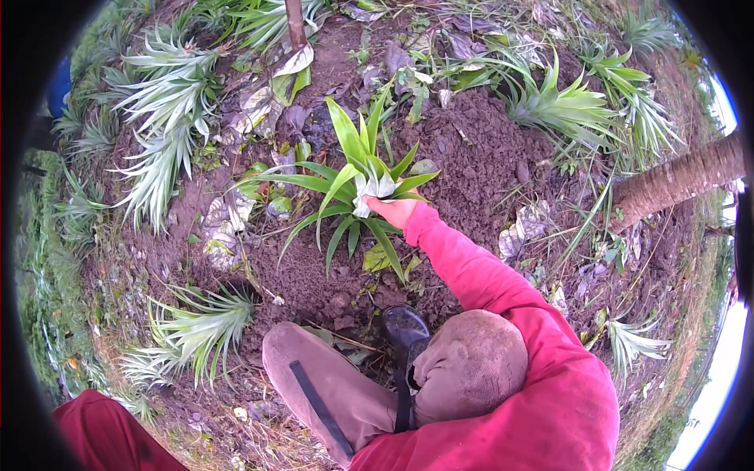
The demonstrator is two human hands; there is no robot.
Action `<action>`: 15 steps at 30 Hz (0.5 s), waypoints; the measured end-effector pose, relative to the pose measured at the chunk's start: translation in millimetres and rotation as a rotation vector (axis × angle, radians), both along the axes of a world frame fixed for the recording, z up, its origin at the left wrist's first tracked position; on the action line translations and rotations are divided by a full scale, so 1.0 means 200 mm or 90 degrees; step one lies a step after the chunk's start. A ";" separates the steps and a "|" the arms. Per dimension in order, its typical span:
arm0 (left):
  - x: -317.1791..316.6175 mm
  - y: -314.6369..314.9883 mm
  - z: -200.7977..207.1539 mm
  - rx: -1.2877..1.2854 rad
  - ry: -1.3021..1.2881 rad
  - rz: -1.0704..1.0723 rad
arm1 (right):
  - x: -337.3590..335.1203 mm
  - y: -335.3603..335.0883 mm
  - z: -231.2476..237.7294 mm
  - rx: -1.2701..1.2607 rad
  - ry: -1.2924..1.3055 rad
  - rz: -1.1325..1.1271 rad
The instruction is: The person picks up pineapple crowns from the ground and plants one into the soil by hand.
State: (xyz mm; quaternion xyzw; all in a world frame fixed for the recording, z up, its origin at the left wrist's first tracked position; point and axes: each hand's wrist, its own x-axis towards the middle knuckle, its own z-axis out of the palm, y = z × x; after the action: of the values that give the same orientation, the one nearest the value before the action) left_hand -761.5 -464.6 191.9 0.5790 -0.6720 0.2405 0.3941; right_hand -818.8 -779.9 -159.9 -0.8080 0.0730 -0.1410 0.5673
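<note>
Gripping the plant (342, 185) low down, the right hand (395, 210) is closed around the pale base of its leaves, thumb showing on the near side and most of the fingers hidden behind. Can't tell you what the left hand is up to, it's out of view, just a red sleeve (110, 436) at the lower left corner. No desk, it's all outdoors: brown, crumbly soil (487, 149) with dead leaves (224, 235) lying about, more spiky plants (169, 102) around the edges, and a trunk (679, 184) leaning in from the right. The plant's right at the end of the outstretched right arm, leaves fanning out mostly left of the hand, out beyond the bent knees (475, 365) and a black boot (406, 326).
</note>
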 end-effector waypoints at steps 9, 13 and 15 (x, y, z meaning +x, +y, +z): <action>-0.02 0.00 -0.04 0.006 0.004 0.023 | 0.01 -0.01 -0.02 -0.031 0.005 -0.003; -0.02 0.00 -0.05 0.008 0.008 0.024 | -0.01 0.01 0.00 -0.001 0.028 -0.009; -0.02 -0.02 -0.05 0.005 0.008 0.018 | 0.01 -0.01 -0.03 0.017 0.027 -0.003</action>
State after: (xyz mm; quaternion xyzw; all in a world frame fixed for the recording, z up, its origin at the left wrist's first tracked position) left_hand -766.1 -468.0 181.5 0.5914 -0.6625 0.2396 0.3924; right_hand -817.6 -781.7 -166.3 -0.8031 0.0889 -0.1243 0.5759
